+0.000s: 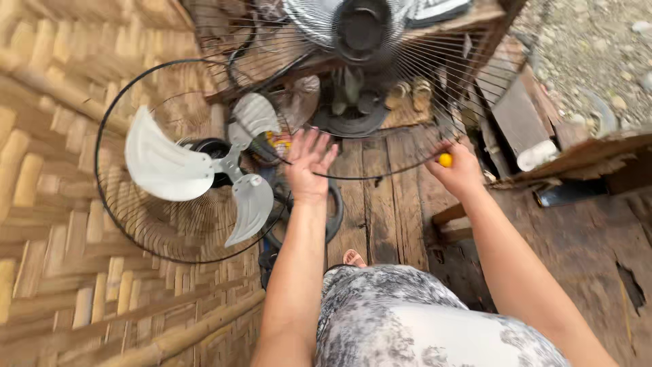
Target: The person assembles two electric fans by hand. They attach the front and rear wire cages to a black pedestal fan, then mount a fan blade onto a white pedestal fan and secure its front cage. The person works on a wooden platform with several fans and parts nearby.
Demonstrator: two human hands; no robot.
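My left hand (309, 163) reaches forward with fingers spread, touching the lower rim of a black wire fan guard (421, 95) that tilts in front of me. My right hand (460, 170) is closed around a tool with a yellow handle (445, 160), right at the guard's lower right edge. Behind the guard sits a black fan motor (360, 30). To the left, a second fan with pale translucent blades (170, 170) stands inside its own rear wire guard (122, 224), leaning against the woven bamboo wall.
A woven bamboo wall (47, 204) fills the left side. Rough wooden floor planks (387, 204) lie underfoot, with a hole (631, 285) at the right. Scrap wood, a white tube (536, 155) and gravel (598, 47) lie at the upper right. My patterned clothing (421, 319) is below.
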